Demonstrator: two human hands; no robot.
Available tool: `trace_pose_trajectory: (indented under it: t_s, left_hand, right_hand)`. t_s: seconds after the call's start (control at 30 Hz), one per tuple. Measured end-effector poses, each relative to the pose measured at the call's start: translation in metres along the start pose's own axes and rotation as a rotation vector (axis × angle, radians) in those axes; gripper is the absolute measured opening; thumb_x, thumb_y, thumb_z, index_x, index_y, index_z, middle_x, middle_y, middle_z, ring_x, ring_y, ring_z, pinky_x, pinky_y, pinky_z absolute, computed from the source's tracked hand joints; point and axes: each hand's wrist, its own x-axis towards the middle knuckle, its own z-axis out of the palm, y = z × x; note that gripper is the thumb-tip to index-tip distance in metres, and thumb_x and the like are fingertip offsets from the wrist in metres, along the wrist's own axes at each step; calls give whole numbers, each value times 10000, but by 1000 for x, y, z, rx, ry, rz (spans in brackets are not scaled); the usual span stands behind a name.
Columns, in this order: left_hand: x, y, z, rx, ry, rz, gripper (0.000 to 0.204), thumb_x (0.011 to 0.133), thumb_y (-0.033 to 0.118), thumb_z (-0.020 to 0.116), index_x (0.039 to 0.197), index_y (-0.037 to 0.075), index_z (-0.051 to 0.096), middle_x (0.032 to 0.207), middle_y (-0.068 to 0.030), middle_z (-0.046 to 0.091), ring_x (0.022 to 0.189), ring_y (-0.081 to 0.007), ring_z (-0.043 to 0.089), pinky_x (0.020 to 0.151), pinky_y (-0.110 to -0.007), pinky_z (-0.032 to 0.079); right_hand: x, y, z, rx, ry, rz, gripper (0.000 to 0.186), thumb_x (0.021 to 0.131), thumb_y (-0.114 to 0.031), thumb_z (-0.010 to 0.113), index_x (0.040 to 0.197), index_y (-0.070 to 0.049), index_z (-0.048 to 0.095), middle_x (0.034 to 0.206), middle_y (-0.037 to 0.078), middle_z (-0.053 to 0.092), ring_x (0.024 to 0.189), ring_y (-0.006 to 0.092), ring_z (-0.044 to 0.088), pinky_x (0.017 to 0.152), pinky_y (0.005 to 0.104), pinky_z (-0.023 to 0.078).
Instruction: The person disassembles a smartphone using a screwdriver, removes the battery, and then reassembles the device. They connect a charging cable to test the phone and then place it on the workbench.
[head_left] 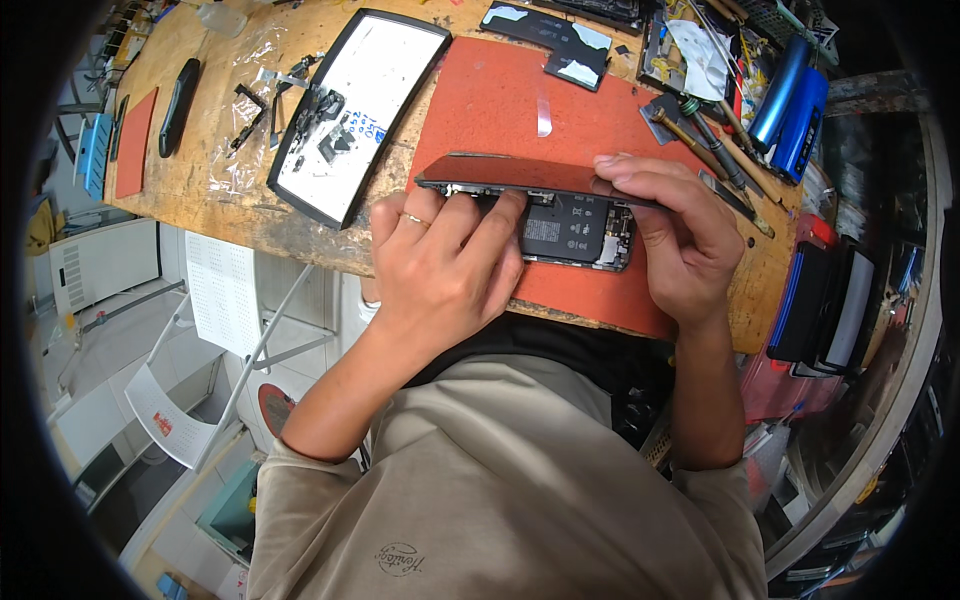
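Note:
A smartphone lies opened over the orange mat [480,100], its dark screen panel [520,174] tilted up along the far side. Inside the phone body a black battery [566,228] and some metal parts show. My right hand [685,220] grips the panel's right end, fingers on top and thumb below. My left hand [450,250], wearing a ring, is closed at the phone's left part, with its fingers bent in under the raised panel. Those fingertips are partly hidden, as is the left part of the phone's inside.
Left of the mat stands a white tray [350,95] with a black rim and small dark parts. A black tool [180,108] lies farther left. Screwdrivers [715,145], a blue cylinder [780,95] and a cluttered box crowd the right. A black part [555,42] rests at the back.

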Motion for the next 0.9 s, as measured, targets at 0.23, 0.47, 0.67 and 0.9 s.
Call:
trace_pose_trajectory:
  t_s: [0.23,0.47,0.67,0.9]
  left_hand:
    - [4,5,0,133,-16,45,342,803,232,784,1138,172,815,842,-5,565,834,-231,546,841,-413,379]
    - [6,6,-5,140,-126,54,372,825,251,777,1182,149,796,815,-5,579,830,-227,553,830,-416,392]
    - [4,4,-6,109,-46,82,392,828,242,771,1197,109,786,802,-12,562,802,-214,556,777,-394,397]
    - [9,4,-5,48,-85,68,378,821,230,777,1166,78,777,826,-38,622,809,-241,578,789,-408,406]
  right_hand:
    - [1,1,-1,-5,-19,-13,207,964,133,676,1130,34,751,1141,194,800,1095,312,792,957,387,629]
    - [-3,-1,2,52,15,50,222,966,149,654,1135,38,746,1146,193,797,1075,301,792,950,383,630]
    - [-4,1,3,54,31,44,233,966,160,640,1137,41,744,1153,193,793,1068,292,791,935,372,632]
    - [-5,0,4,82,35,68,242,959,163,643,1139,37,744,1151,194,792,1063,286,791,932,371,633]
